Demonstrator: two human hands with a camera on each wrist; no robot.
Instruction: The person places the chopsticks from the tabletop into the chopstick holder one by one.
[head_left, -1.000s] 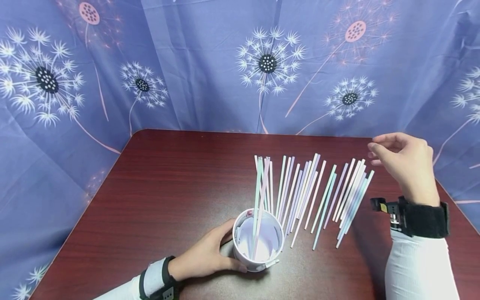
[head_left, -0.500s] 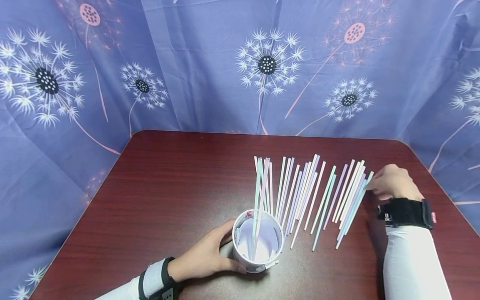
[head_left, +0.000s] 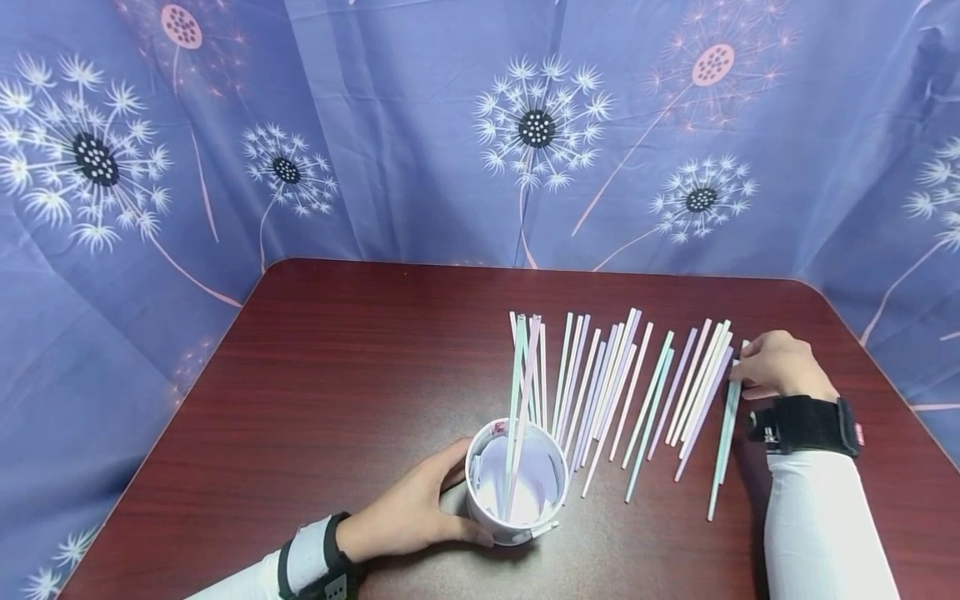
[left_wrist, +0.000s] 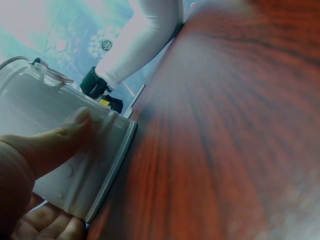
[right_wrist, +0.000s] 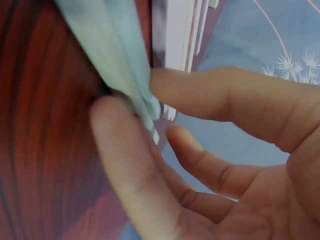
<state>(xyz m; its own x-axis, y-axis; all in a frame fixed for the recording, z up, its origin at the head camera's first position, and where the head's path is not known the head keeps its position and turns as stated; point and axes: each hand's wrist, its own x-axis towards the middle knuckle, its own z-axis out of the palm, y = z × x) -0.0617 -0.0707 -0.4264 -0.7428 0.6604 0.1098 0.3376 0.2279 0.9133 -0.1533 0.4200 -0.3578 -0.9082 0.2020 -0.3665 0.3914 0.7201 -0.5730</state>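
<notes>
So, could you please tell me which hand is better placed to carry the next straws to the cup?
Probably the right hand: it already pinches two mint straws, while the left hand holds the white cup.

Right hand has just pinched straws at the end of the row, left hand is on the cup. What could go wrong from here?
1. The right hand pinches the pale green straws only at their far tips, and seemingly two at once; one may slip out.
2. Their long free ends lie close beside the row of straws; swinging them could scatter it.
3. The white cup already holds tall leaning straws; it may tip if the left hand loosens.
</notes>
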